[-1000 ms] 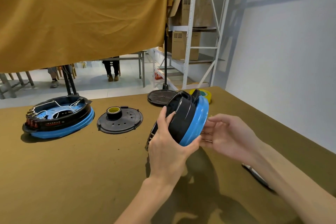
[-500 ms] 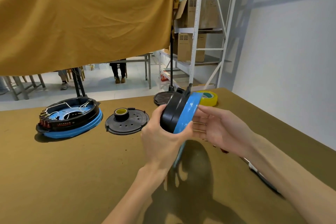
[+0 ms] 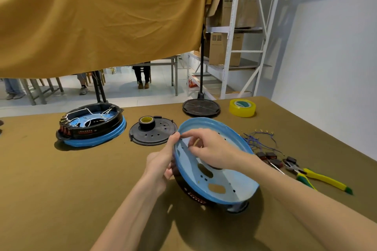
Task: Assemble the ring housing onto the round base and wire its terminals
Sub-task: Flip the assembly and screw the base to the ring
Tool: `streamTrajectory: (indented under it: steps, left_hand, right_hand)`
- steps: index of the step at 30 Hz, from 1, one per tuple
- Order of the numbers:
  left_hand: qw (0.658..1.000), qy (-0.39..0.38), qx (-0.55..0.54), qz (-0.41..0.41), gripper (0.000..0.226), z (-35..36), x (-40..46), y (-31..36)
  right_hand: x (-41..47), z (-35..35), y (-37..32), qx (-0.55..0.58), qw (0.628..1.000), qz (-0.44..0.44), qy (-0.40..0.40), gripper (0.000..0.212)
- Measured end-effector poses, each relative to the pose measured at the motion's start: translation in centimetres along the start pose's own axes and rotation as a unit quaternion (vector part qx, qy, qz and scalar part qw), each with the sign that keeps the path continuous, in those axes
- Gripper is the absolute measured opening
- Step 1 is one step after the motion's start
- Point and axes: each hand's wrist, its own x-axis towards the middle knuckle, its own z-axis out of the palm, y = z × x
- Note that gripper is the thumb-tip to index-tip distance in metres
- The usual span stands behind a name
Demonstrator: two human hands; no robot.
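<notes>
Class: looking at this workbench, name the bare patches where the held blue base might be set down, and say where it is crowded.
Bare cloth lies near-left, below the wired assembly and left of the left hand. The right side is crowded: loose wires, pliers, tape roll.

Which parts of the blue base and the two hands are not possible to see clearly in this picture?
- Head view: the black ring housing is mostly hidden under the tilted blue base.
- Whatever the right hand pinches at the rim is too small to tell.
- The left hand has its fingers hidden behind the base.
- The print on the housing is blurred.
- The wires have ends too small to read.
</notes>
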Motion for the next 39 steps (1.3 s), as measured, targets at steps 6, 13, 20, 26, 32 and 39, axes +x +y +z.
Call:
streamTrajectory:
  steps: [6, 13, 20, 26, 32, 39]
  left_hand:
    - [0.997, -0.071, 0.010, -0.039, 0.075, -3.3, 1.3, -1.6]
    - [0.990, -0.108, -0.004, -0.091, 0.072, -5.0, 2.3, -3.7]
    - [0.990, -0.101, -0.006, -0.100, 0.069, -4.8, 2.5, -3.6]
    - [0.990, -0.107, -0.007, -0.093, 0.063, -5.0, 2.2, -3.6]
    - [0.991, -0.094, -0.011, -0.094, 0.063, -4.7, 2.2, -3.6]
    - [0.992, -0.098, -0.036, -0.075, 0.068, -4.7, 1.3, -3.4]
  right_hand:
    - [1.0, 3.2, 0.6, -0.115, 0.992, -0.054, 0.006, 0.034]
    - [1.4, 5.4, 1.0, -0.135, 0.990, -0.037, -0.021, 0.029]
    - [2.0, 5.1, 2.1, -0.081, 0.997, -0.007, 0.003, 0.019]
    - [3.2, 4.3, 2.8, -0.090, 0.995, -0.022, -0.021, 0.020]
    - [0.0, 2.3, 7.0, -0.275, 0.956, 0.087, -0.058, 0.075]
    - [-2.3, 3.4, 7.1, -0.220, 0.963, 0.132, -0.086, 0.071]
